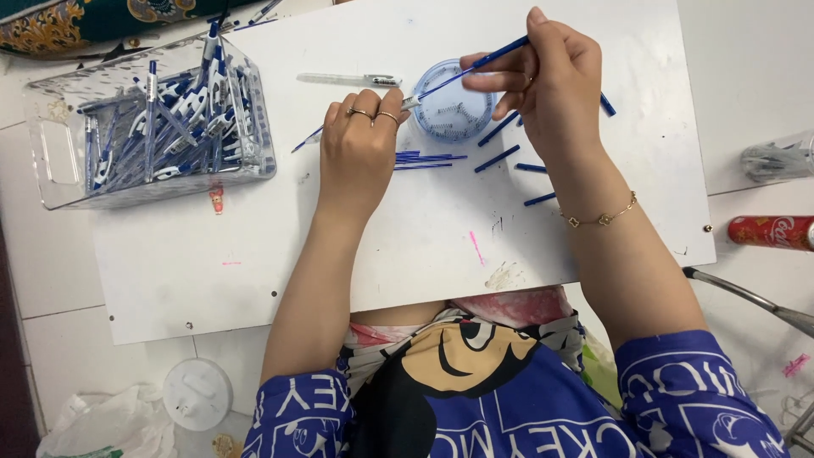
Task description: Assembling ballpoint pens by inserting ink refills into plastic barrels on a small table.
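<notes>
Blue refill [475, 66] pinched in the right hand [555, 80], its tip at the left hand [360, 140] (closed on a pen part); seating it comes next, likely.

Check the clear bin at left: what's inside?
The clear plastic bin holds a loose heap of blue-and-white pens, some standing up past the rim. The pile covers the lower layers and the bin's bottom.
</notes>
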